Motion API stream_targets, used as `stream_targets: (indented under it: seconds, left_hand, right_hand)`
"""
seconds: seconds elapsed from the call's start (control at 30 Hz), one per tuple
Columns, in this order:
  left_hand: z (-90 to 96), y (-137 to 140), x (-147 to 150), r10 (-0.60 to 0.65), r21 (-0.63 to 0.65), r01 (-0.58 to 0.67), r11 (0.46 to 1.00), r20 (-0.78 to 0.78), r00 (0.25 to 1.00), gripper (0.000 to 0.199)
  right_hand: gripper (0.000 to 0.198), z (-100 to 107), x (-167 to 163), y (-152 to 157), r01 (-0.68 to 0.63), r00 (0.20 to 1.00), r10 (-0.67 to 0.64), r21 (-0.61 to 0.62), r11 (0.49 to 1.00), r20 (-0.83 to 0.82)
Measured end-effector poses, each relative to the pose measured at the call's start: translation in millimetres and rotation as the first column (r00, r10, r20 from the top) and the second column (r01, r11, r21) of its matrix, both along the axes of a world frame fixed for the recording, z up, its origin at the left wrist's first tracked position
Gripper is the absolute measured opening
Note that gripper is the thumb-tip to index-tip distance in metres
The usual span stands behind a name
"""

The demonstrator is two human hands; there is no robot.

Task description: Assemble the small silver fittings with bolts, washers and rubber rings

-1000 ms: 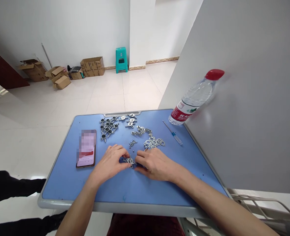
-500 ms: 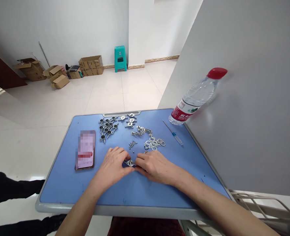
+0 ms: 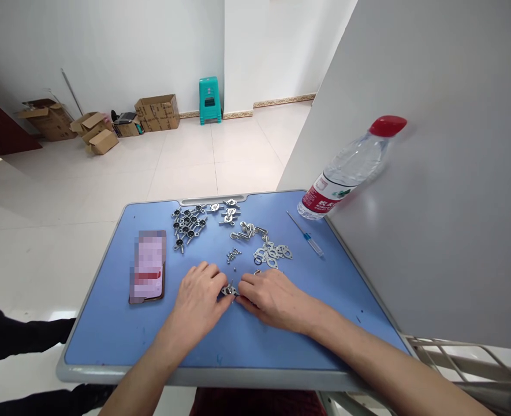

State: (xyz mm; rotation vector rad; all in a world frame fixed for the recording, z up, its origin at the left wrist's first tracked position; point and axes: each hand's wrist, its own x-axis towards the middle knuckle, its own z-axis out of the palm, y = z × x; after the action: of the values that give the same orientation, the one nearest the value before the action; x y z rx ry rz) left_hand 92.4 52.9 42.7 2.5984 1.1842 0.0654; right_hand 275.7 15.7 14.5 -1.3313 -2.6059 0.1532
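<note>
Near the front middle of the blue table (image 3: 281,346), a small metal flange fitting (image 3: 228,290) with an upright pin lies between my hands. My left hand (image 3: 201,293) pinches its left side between thumb and forefinger. At its right end, the fingertips of my right hand (image 3: 270,293) close on the same fitting, partly hiding it. Just beyond are a pile of tiny metal screws (image 3: 232,255), flat oval metal plates (image 3: 273,253) and a dark ring (image 3: 257,261). Another small ring (image 3: 257,272) sits against my right hand's fingers.
Fittings with black centres (image 3: 188,222) lie at the back left, silver fittings (image 3: 230,215) and bent metal pieces (image 3: 249,230) right of them. A phone (image 3: 149,268) lies left; a screwdriver (image 3: 309,238) and water bottle (image 3: 337,179) are right, beside a grey panel (image 3: 446,202).
The view has shifted slightly. My left thumb and forefinger have changed their hold a little, leaving more of the fitting's plate showing. The loose parts lie as before.
</note>
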Motion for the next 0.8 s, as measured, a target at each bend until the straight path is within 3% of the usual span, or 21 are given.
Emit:
stream_targets:
  seconds: [0.3, 0.6, 0.8]
  left_hand:
    - [-3.3, -5.7, 2.1, 0.003, 0.074, -0.001, 0.997, -0.024, 1.000, 0.018]
    - [-3.8, -6.9, 3.8, -0.010, 0.062, 0.015, 0.998, -0.073, 0.997, 0.013]
    - [-9.4, -3.8, 4.6, -0.007, 0.062, 0.007, 0.998, -0.011, 1.000, 0.015]
  right_hand:
    - [0.019, -3.0, -1.9, -2.1, 0.035, 0.999, -0.035, -0.003, 0.999, 0.002]
    - [0.017, -4.7, -3.1, -4.8, 0.068, 0.998, -0.068, -0.027, 0.997, 0.014]
    - [0.016, -1.7, -3.5, -6.6, 0.096, 0.995, -0.095, -0.056, 0.994, 0.016]
